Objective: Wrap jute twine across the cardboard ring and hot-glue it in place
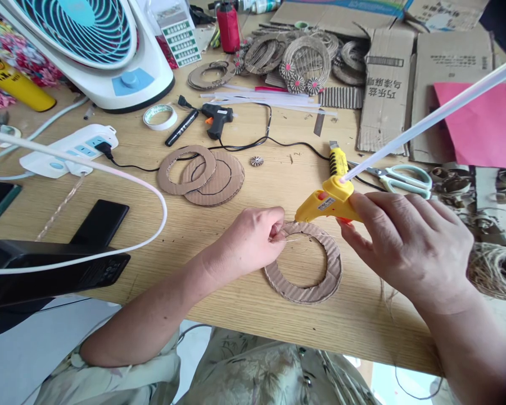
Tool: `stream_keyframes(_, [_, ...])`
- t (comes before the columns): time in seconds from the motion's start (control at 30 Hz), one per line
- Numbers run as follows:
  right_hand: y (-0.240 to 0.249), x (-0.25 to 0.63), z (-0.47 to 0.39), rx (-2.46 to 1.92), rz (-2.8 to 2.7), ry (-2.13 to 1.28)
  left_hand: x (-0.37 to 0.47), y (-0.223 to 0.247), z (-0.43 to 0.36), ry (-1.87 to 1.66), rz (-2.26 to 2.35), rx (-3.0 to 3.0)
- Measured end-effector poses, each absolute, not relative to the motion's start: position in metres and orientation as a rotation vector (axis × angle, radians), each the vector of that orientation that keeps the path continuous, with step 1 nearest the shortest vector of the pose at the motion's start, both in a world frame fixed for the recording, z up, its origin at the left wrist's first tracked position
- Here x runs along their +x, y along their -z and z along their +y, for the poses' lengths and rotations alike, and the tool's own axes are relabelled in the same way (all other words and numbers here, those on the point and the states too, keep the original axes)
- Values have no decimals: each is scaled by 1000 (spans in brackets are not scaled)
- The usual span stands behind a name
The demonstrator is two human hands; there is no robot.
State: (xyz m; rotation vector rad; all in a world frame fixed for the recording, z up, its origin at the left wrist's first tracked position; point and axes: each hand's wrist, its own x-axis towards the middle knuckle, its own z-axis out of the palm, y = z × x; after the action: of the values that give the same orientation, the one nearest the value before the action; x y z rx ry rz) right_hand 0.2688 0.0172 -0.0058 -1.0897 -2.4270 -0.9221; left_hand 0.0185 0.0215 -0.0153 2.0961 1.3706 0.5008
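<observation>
A yellow hot glue gun [326, 199] is in my right hand [413, 247], with a long clear glue stick [430, 121] jutting from its back. Its nozzle end hangs over the upper rim of a cardboard ring [306, 293] lying on the table. My left hand [257, 236] is closed at the ring's upper left edge, fingertips pinched together. A thin pale strand runs from those fingers over the ring; I cannot make out whether it is twine or glue. Behind lie another cardboard ring [166, 174] and a cardboard disc [231, 188] with a drawn circle, partly overlapping.
Scissors [405, 179] and a twine roll [500, 270] lie at the right. A black glue gun [219, 118], a tape roll [160, 116] and a power strip [71, 152] are further back. A fan [109, 62] stands left; a white cable [164, 208] arcs in front.
</observation>
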Motion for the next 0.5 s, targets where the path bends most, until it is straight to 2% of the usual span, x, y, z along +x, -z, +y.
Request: stream_keyframes(0.5, [8, 279, 19, -1167, -2408, 918, 17, 17, 21, -513, 1376, 2128])
